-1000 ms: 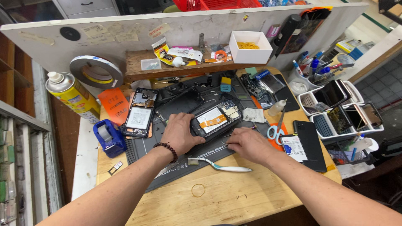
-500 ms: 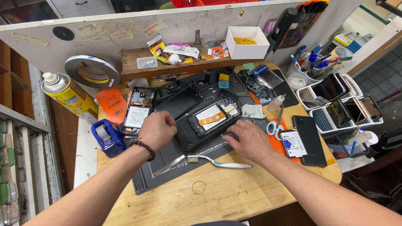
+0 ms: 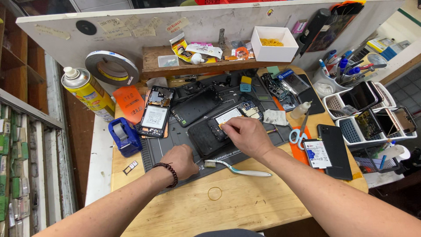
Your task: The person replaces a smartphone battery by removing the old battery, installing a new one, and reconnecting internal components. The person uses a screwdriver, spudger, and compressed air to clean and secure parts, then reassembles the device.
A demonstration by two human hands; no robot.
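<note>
Above, white box [image 3: 274,52] of rubber bands [image 3: 272,42]

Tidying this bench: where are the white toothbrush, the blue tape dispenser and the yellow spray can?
white toothbrush [image 3: 239,169], head view, handle middle
blue tape dispenser [image 3: 124,137], head view, body
yellow spray can [image 3: 90,94], head view, side

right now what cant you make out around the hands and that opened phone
All in the head view:
- Right hand fingertips and whatever they pinch: hidden by the hand's own back.
- Part of the opened phone beneath that hand: covered.
- Left hand palm on the dark mat: anything under it is hidden.
- Parts inside the opened phone: too small to tell.
- Both forearms: cut off by the bottom edge.
</note>
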